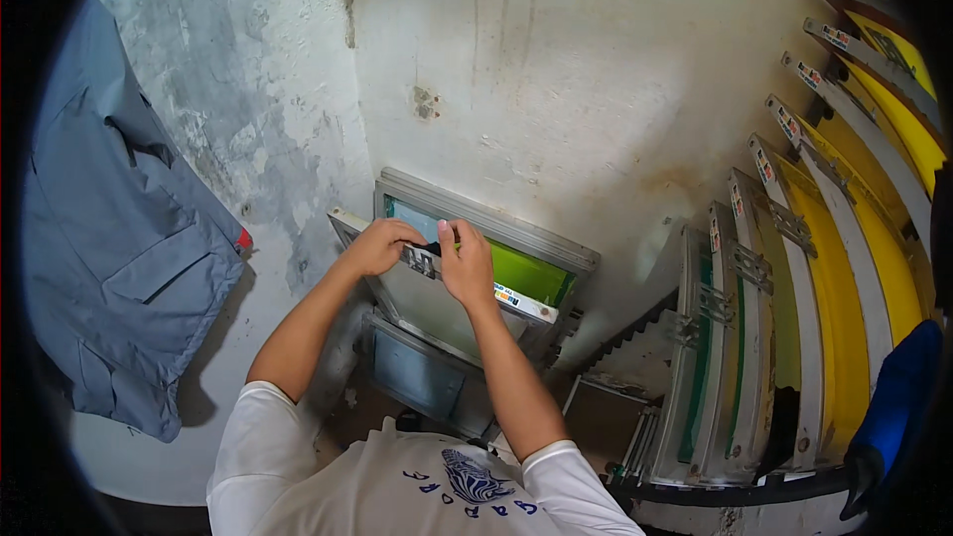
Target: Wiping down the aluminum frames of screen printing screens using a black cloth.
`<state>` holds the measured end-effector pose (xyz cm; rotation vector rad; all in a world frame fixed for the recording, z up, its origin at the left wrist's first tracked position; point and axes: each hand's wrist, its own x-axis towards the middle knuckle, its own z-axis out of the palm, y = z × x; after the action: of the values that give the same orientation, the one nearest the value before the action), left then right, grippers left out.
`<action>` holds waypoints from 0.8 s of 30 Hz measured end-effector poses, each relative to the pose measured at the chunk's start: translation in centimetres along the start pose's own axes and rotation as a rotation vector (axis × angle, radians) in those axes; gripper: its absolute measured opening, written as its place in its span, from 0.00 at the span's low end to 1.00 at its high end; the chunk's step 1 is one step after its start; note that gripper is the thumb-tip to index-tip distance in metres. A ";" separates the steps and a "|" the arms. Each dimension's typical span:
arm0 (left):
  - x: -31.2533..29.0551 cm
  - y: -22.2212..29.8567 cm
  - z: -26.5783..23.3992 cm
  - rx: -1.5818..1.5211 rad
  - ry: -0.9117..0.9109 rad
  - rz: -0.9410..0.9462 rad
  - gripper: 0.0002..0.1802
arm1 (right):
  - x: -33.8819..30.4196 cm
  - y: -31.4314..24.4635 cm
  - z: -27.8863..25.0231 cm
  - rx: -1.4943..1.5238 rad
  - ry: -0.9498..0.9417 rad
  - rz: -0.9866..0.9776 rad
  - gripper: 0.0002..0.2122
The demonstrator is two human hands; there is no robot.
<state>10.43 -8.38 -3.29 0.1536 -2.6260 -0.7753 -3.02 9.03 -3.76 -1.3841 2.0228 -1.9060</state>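
A metal-edged screen printing frame (452, 326) tilts in front of me, its top bar facing up with a label near the right end. My left hand (382, 246) is closed over that bar, fingertips bent to the far side. Next to it, my right hand (465, 260) grips the same bar, thumb raised and fingers curled behind. A metal bracket (420, 261) sits on the bar between both hands, with a small dark patch just behind it. Farther back, another frame with a bright green mesh (531, 271) leans against the wall.
A bluish framed panel (412, 362) stands low, nearer me. Several yellow and green mesh frames (809, 288) stand racked in a row on the right. A grey jacket (129, 228) hangs on the left beside the stained wall (596, 69). Blue cloth (898, 407) hangs at the right edge.
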 end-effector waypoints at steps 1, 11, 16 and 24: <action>0.3 -0.1 0.2 0.017 -0.012 0.041 0.28 | 0.0 0.1 -0.2 0.003 0.006 0.008 0.17; 0.8 1.4 0.2 -0.030 -0.135 0.050 0.26 | -1.1 -0.5 -2.0 0.033 0.155 0.042 0.16; 1.2 2.8 1.2 -0.085 -0.121 0.146 0.22 | -1.9 -1.2 -3.8 0.014 0.172 0.112 0.15; 1.2 4.8 5.5 -0.116 -0.080 0.310 0.26 | -3.7 0.0 -6.7 -0.072 0.162 0.153 0.14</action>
<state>7.21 -1.90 -4.51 -0.3154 -2.5813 -0.8338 -4.63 16.46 -4.02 -1.0829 2.2184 -1.9552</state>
